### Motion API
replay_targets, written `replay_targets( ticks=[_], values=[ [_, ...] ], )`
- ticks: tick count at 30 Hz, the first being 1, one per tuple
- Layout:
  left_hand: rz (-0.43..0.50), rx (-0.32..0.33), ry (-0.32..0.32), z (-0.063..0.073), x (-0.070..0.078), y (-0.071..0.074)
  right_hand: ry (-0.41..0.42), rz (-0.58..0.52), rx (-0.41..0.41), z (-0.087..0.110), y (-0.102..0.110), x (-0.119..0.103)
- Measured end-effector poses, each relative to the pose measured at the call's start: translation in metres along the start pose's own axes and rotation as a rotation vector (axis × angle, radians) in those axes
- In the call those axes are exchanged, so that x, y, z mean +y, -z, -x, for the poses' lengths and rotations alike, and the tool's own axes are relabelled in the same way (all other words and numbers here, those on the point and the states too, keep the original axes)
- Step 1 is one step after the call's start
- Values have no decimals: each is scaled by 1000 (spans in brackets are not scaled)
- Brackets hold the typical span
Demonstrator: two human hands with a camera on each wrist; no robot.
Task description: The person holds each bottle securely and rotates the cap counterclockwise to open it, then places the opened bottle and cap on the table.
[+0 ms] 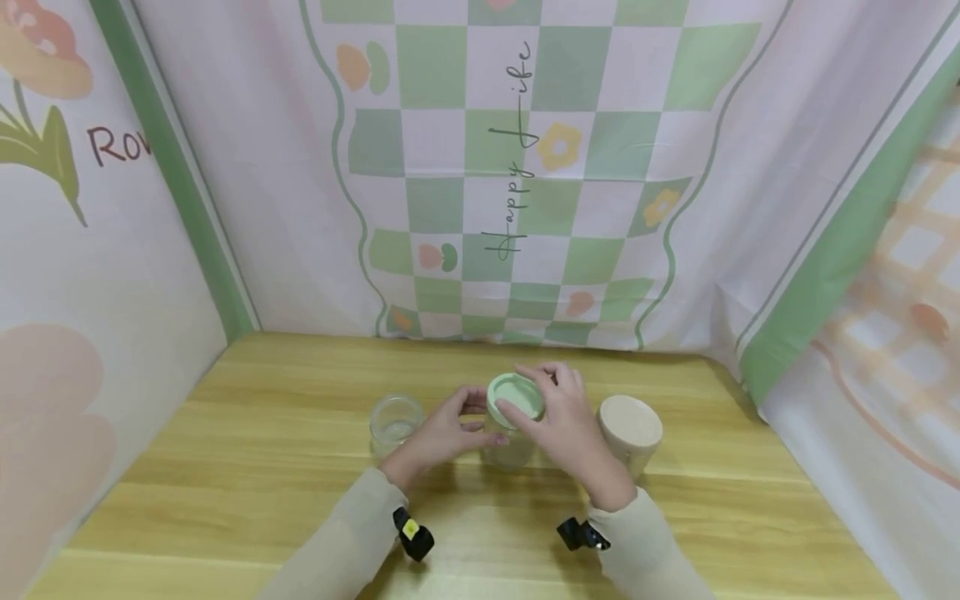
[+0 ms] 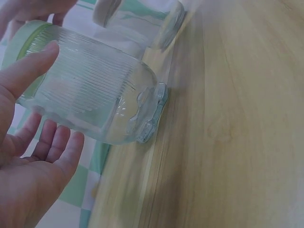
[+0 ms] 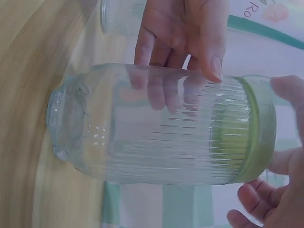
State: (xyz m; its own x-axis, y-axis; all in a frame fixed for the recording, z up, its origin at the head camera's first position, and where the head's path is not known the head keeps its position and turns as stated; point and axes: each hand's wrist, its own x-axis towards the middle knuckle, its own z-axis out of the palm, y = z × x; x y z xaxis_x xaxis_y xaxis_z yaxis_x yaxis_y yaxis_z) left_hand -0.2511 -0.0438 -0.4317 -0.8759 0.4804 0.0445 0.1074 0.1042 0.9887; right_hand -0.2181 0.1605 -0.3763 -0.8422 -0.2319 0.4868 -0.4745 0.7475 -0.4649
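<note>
Right wrist: ribbed clear jar [image 3: 156, 128], green lid [image 3: 259, 130]

Both arms in long beige sleeves, loose knit-like fabric, cuffs ending at the wrists. Left wrist [image 1: 414, 533]: small black clip-on device with a yellow square mark. Right wrist [image 1: 581, 534]: matching black device. Hands bare.

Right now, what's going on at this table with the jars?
A person is working on a ribbed glass jar that stands on the wooden table. The left hand holds the jar's side, and the right hand grips its green lid from above. A second glass jar without a lid stands to the left, and a beige-topped container stands to the right.
</note>
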Motion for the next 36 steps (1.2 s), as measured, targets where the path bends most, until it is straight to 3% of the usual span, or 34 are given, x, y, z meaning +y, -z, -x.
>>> replay_targets(
  ticks=[5, 11, 20, 28, 36],
  values=[
    [-5, 2, 5, 0, 1, 0, -22, 65, 19, 3, -3, -2],
    [-24, 6, -6, -1, 0, 0, 49, 107, 50, 4, -7, -1],
    [-18, 11, -8, -1, 1, 0, 86, 78, 100, 5, -13, 2],
    [-9, 0, -3, -1, 0, 0, 64, 43, 81, 4, -12, 4],
    [-19, -6, 1, -1, 0, 0, -14, -59, -5, 4, -7, 6]
  ],
)
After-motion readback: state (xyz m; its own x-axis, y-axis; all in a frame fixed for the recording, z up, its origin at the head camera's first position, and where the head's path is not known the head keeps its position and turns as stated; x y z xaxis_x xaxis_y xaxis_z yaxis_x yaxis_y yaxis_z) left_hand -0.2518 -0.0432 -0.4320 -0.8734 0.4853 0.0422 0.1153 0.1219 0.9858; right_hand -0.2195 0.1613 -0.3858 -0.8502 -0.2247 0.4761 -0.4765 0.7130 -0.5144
